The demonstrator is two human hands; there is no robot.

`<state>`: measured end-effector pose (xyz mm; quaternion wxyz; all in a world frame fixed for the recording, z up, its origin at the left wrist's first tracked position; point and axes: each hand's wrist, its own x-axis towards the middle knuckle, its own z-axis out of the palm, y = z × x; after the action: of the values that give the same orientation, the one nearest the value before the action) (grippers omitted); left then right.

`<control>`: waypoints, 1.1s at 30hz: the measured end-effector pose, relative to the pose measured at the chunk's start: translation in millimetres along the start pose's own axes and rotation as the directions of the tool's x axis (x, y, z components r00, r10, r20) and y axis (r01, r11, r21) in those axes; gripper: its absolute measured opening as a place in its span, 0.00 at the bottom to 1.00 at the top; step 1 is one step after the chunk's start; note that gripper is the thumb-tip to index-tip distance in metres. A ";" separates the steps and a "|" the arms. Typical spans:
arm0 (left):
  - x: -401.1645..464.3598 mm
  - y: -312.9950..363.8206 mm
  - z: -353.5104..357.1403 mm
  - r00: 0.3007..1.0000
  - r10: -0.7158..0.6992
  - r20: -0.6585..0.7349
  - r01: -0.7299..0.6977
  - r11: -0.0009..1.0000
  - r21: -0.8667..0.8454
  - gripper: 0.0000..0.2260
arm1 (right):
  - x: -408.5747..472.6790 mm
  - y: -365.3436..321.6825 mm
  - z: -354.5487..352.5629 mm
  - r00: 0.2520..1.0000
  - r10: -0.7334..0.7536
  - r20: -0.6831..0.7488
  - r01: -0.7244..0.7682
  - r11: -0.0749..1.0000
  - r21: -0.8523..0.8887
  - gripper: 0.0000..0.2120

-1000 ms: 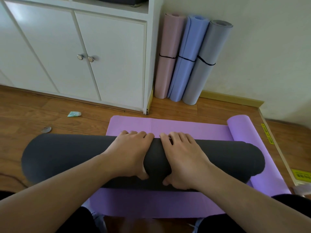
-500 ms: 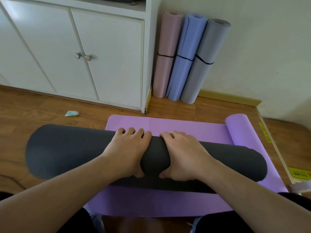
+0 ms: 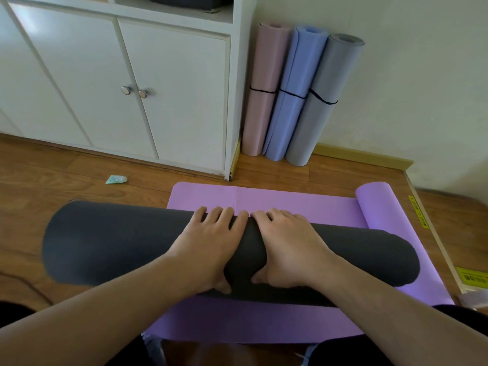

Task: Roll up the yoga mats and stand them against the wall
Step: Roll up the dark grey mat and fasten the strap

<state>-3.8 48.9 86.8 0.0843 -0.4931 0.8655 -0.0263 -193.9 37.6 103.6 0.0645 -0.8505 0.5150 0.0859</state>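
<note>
A thick dark grey yoga mat (image 3: 111, 239) lies rolled up across the floor in front of me. Its right half rests on a flat purple mat (image 3: 277, 202) whose right end is curled into a small roll (image 3: 375, 199). My left hand (image 3: 208, 247) and my right hand (image 3: 290, 249) sit side by side on the middle of the grey roll, fingers over its far side and thumbs tucked under the near side. Three rolled mats stand against the wall, each tied with a black band: pink (image 3: 261, 83), blue (image 3: 295, 91) and grey (image 3: 322, 101).
A white cabinet (image 3: 171, 101) with two round knobs fills the left back, its corner next to the pink mat. A small pale green scrap (image 3: 116, 179) lies on the wood floor. A low wooden edge with yellow stickers (image 3: 420, 215) runs along the right.
The grey roll has moved away from me over the purple mat, with both hands riding on top. Less purple shows beyond it and more shows in front of it.
</note>
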 end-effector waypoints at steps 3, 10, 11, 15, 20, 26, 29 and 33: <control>3.1 2.5 6.9 0.999 -0.008 -0.037 0.007 1.000 -0.022 0.51 | -3.1 -2.5 3.5 1.000 -0.011 -0.020 0.011 1.000 -0.007 0.50; 8.3 -16.1 -1.9 1.000 -0.018 0.005 0.019 0.971 -0.237 0.46 | -5.8 -9.9 6.1 0.998 -0.044 -0.036 0.041 0.994 -0.104 0.62; 7.9 -16.2 -2.7 1.000 -0.018 0.020 0.022 0.969 -0.246 0.46 | -4.8 -8.8 7.7 0.998 -0.047 -0.037 0.044 0.995 -0.089 0.60; 3.0 -11.5 -4.9 1.000 -0.013 0.018 0.016 0.982 -0.189 0.54 | -0.7 1.1 6.8 0.997 -0.049 -0.057 0.048 0.999 -0.023 0.53; 1.1 4.3 6.0 0.998 -0.064 0.019 0.065 0.998 -0.019 0.58 | 0.2 5.9 0.1 1.000 -0.019 0.013 0.019 1.000 0.002 0.51; 7.4 -11.8 2.8 0.999 -0.032 -0.039 0.027 0.993 -0.116 0.46 | -7.4 -8.5 5.6 0.997 -0.049 -0.066 0.043 0.995 -0.087 0.64; 6.7 -19.1 -2.8 1.000 -0.019 0.008 0.020 0.982 -0.189 0.45 | -5.0 -11.4 9.8 0.997 -0.046 -0.060 0.040 0.995 -0.095 0.63; 3.5 -17.2 -2.5 1.000 0.001 0.020 0.002 0.982 -0.191 0.48 | -2.6 -6.6 9.2 0.996 -0.066 -0.057 0.062 0.995 -0.072 0.56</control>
<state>8.6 37.0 91.0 0.0453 -0.4994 0.8630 0.0617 -189.9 44.7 95.3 0.0219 -0.8705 0.4857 0.0766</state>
